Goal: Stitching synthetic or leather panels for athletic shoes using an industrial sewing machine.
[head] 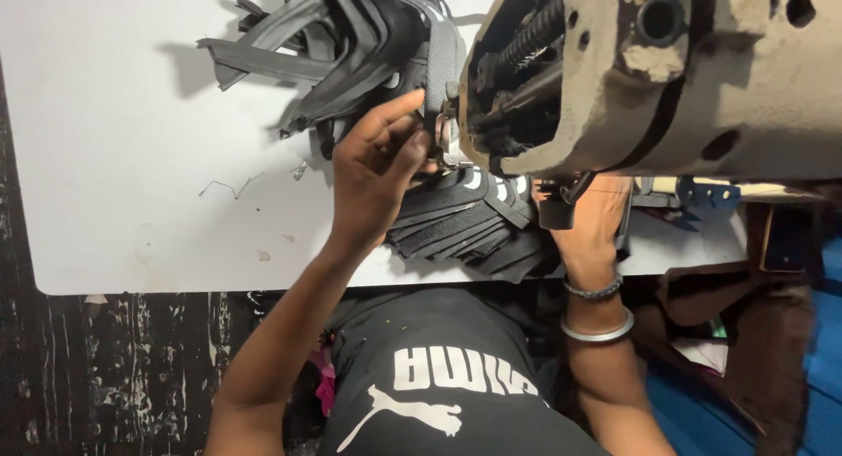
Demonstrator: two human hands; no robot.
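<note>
At machine head, 12 o'clock | left hand (377,162) fingers pinch soft, floppy dark piece (434,66); grip edge | right hand (589,224) flat on stack (465,224), grip hidden.

The left part of the white worktop (132,158) lies open, with only a few loose threads (230,188) on it, so a hand could pass freely there. At the far edge a heap of dark fabric strips (333,44) blocks the way. The sewing machine (649,79) overhangs the right side, leaving only a low gap beneath it. A stack of black pieces (469,228) fills the near edge under the machine.
</note>
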